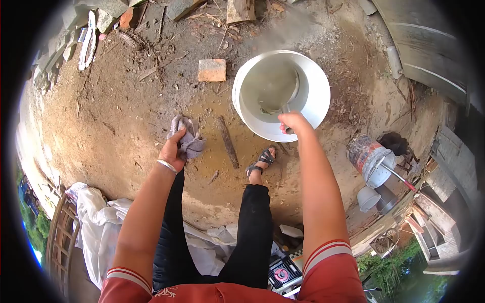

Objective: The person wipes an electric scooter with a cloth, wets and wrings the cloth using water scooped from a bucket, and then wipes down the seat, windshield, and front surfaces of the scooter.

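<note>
My left hand is closed around a crumpled grey-purple cloth, held over the dirt ground. My right hand reaches to the near side of a large white bucket. Its fingers are wrapped round a short grey handle that points into the bucket. What the handle belongs to is hard to make out; a curved grey rim shows near it. Murky water is visible inside the bucket. Beyond the far rim is a blurred grey streak, perhaps splashing water.
A brick and a strip of wood lie on the ground. My sandalled foot is near the bucket. To the right are a stained bucket and a small grey pail. White sheeting lies at left.
</note>
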### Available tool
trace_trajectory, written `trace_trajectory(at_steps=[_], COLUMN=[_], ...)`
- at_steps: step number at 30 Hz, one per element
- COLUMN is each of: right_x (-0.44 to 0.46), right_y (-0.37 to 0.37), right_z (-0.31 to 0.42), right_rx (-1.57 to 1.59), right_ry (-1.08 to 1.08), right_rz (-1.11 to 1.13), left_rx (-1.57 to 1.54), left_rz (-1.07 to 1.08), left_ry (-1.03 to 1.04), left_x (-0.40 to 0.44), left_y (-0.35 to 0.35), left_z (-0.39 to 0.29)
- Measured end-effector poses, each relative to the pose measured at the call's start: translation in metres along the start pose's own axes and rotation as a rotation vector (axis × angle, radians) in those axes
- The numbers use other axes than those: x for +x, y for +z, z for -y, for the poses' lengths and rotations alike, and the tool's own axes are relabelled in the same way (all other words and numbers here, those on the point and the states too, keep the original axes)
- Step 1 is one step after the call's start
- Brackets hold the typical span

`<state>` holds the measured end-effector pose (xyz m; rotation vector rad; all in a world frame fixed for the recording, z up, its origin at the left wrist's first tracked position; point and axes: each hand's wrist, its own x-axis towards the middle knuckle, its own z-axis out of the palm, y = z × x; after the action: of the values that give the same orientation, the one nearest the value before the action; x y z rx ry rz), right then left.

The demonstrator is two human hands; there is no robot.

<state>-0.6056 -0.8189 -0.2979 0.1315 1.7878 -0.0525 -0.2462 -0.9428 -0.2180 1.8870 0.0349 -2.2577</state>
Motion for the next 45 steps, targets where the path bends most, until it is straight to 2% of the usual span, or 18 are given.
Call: trace_trajectory(at_steps=[1, 3, 4, 7, 9, 11, 12, 14, 15, 17, 20, 25, 27, 32, 41, 45], right_x=[-0.024, -0.076, -0.1, -0.123, -0.106, -0.081, -0.069, -0.049, -0.055, -0.064, -0.072, -0.102, -0.115, -0.16, -0.264, -0.281], right_y=[-0.003, -0.012, -0.015, -0.026, -0.03, -0.03, -0.028, -0.018, -0.014, -0.014, -0.018, -0.023, -0.022, -0.02, -0.003, 0.003], right_z=[0.006, 0.014, 0.012, -0.002, -0.022, -0.042, -0.052, -0.066, -0.064, -0.062, -0.072, -0.111, -0.124, -0.139, -0.091, -0.06], right_rx=[-0.004, -0.454, -0.437, -0.506, -0.47, -0.307, -0.312, 0.211, 0.49, 0.634, 0.496, 0.533, 0.572, 0.448, 0.398, 0.246], right_ry=[-0.009, -0.047, -0.112, -0.12, -0.105, -0.066, -0.076, -0.124, -0.153, -0.064, -0.118, -0.118, -0.181, -0.276, -0.317, -0.295], right_rz=[-0.007, -0.291, -0.404, -0.469, -0.444, -0.224, -0.208, 0.022, 0.22, 0.381, 0.43, 0.423, 0.39, 0.327, 0.281, 0.222], left_rx=[0.081, 0.1, 0.16, 0.203, 0.22, 0.161, 0.171, 0.109, 0.084, -0.089, -0.122, -0.041, 0.064, -0.064, -0.086, -0.043], left_rz=[-0.093, -0.139, -0.199, -0.285, -0.312, -0.336, -0.266, -0.185, -0.181, -0.047, 0.022, 0.105, 0.028, -0.085, 0.021, 0.122], left_ry=[0.031, 0.069, 0.046, 0.077, 0.177, 0.173, 0.078, -0.058, -0.046, -0.018, -0.007, 0.086, 0.114, 0.061, 0.061, 0.017], left_x=[0.002, -0.012, -0.007, -0.013, -0.01, -0.003, 0.001, 0.013, 0.005, 0.025, 0.025, 0.034, 0.029, 0.047, 0.068, 0.07], left_y=[0.006, 0.037, 0.04, 0.065, 0.072, 0.075, 0.072, 0.067, 0.079, 0.069, 0.08, 0.098, 0.112, 0.121, 0.128, 0.135], left_z=[0.001, -0.006, -0.009, -0.016, -0.02, -0.025, -0.029, -0.035, -0.038, -0.036, -0.04, -0.041, -0.042, -0.044, -0.052, -0.07])
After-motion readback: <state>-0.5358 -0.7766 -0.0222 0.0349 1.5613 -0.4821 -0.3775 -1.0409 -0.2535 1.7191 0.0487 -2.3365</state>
